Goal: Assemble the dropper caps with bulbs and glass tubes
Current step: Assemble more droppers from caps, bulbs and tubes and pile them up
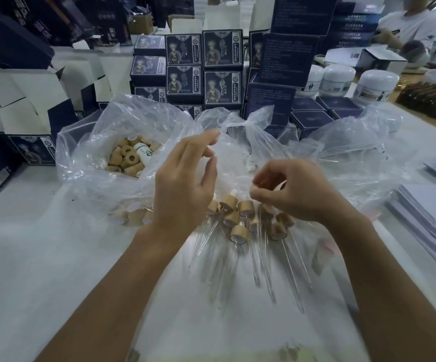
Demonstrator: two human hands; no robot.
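- Left hand: raised above the surface, fingers loosely spread and relaxed, thumb apart from the forefinger. It holds nothing. Its fingertips lie near the crumpled middle plastic bag; whether they touch the film cannot be told.
- Right hand: fingers curled, thumb and forefinger pinching a small wooden cap. Only a corner of the cap shows between the fingertips; whether a bulb is fitted in it cannot be told.
- Assembled droppers: a loose pile just below and between the two hands, lying on clear plastic film on the surface. Wooden collars are bunched together at the far end; the glass tubes fan out toward the viewer.
- Loose wooden caps: heaped in the open left plastic bag, to the left of the left hand. The rings show their centre holes. A white bottle with a green label lies among them.
- Further caps, blurred, show through the film near the left wrist.
- Dark blue printed boxes: stacked at the far side of the surface, behind the bags.
- White jars: standing far right, beyond the boxes.
- Paper sheets: stacked at the right edge of the surface, well apart from the hands.
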